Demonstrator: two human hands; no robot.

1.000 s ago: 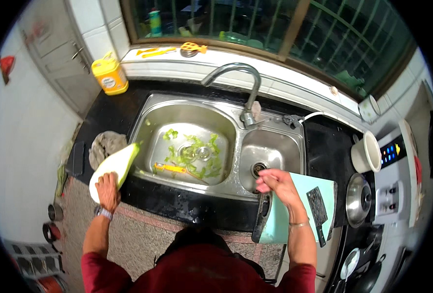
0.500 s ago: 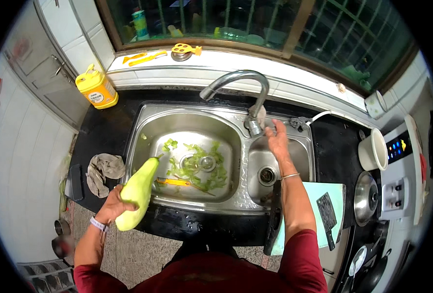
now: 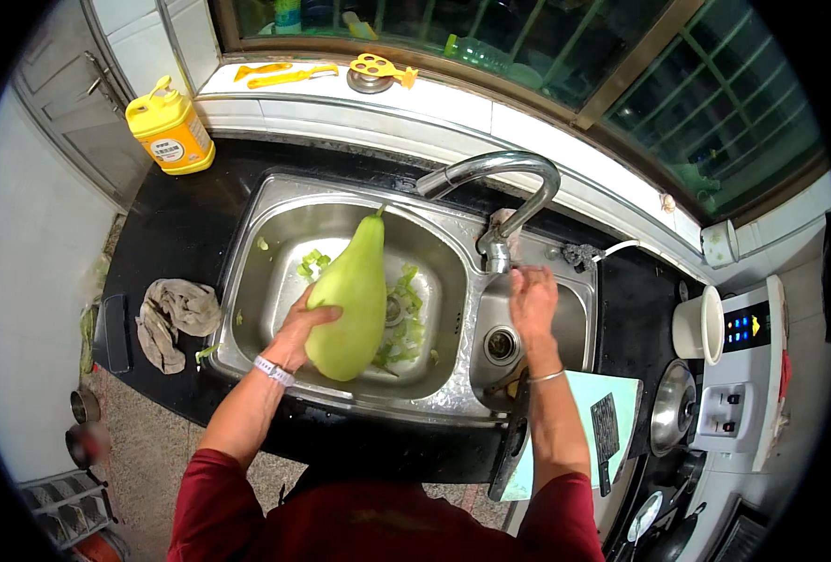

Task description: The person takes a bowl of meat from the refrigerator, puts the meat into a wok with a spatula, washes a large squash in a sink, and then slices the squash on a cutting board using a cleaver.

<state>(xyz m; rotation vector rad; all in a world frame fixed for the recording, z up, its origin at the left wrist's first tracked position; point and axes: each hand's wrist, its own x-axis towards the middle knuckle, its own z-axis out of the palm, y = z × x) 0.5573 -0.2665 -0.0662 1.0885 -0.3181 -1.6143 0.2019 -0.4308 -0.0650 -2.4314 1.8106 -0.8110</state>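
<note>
A pale green, pear-shaped bottle gourd (image 3: 352, 304) is held over the large sink basin (image 3: 270, 229), its thin stem end pointing away from me. My left hand (image 3: 305, 328) is closed round the left side of its wide lower part. Green peelings (image 3: 406, 328) lie scattered in the basin below, partly hidden by the gourd. My right hand (image 3: 534, 298) is over the small basin (image 3: 575, 314), close to the base of the chrome faucet (image 3: 496, 251). Its fingers reach forward with nothing visible in them; whether they touch the faucet I cannot tell.
A green cutting board (image 3: 565, 412) with a dark cleaver (image 3: 605, 431) lies right of the small basin. Left of the sink are a crumpled cloth (image 3: 177, 318) and a yellow jug (image 3: 172, 131). Yellow tools (image 3: 289, 77) rest on the sill. A pot lid (image 3: 673, 407) sits far right.
My left hand has carried the gourd rightward and forward over the large basin. My right hand stays near the faucet, its fingers less spread. The view has shifted, and the yellow peeler is out of sight.
</note>
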